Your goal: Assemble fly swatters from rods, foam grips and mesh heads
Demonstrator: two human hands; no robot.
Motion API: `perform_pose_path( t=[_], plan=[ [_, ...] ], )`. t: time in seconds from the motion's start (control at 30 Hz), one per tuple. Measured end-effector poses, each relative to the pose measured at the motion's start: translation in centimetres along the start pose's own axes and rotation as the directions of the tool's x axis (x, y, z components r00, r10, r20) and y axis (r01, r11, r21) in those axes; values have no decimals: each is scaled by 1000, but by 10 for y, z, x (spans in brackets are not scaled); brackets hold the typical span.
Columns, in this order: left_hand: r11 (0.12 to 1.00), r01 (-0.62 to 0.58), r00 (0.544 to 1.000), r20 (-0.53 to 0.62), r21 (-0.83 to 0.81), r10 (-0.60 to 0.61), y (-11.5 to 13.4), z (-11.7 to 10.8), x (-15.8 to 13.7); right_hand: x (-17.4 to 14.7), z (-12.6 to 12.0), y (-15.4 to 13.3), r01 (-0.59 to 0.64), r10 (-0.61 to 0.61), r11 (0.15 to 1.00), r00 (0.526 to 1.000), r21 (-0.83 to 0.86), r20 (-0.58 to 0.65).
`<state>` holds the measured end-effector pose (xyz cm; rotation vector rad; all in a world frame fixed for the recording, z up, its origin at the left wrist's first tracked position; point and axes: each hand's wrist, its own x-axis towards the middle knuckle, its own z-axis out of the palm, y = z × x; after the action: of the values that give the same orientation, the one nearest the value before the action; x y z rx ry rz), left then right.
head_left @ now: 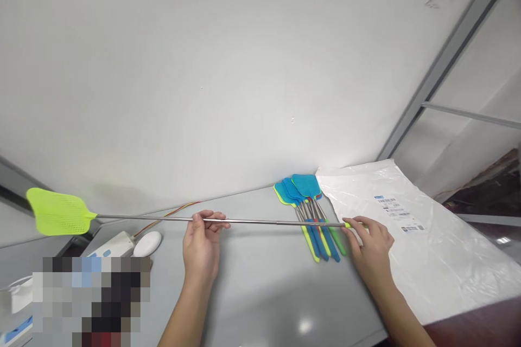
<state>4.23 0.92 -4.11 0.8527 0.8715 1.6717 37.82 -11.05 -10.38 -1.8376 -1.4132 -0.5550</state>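
A yellow-green fly swatter (61, 212) with a long, thin metal rod stretches level across the view above the table, its perforated head at the far left. My left hand (203, 241) is closed around the middle of the rod, thumb in front and fingers behind. At the rod's right end, my right hand (370, 241) grips the handle, most of which its fingers hide. Behind the rod, a bunch of fly swatters (307, 187) with blue heads and yellow, blue and green handles lies on the table.
A white plastic mailing bag (439, 244) with a printed label covers the table's right side. At left lie a white oval object (147, 244) and a white power strip (118, 245) with a red-yellow cord. A wall rises behind the grey table (260, 287). The lower left is pixelated.
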Motion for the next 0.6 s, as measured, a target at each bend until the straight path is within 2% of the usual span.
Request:
perform_pose_path(
  t=[0.13,0.3,0.43,0.6],
  plan=[
    [999,16,1000,-3,32,-16,-1,-2,3,1,-2,-1,-31,30,999,998,-13,-49],
    [999,7,999,-32,49,-5,-1,-5,10,2,-3,-4,17,-17,996,1000,90,-7],
    [998,-13,998,-60,61,16,-2,-8,16,3,-4,-8,35,-36,996,999,81,17],
    [997,5,999,-42,73,-2,-4,-9,17,3,-3,-8,41,-44,995,999,85,29]
  ],
)
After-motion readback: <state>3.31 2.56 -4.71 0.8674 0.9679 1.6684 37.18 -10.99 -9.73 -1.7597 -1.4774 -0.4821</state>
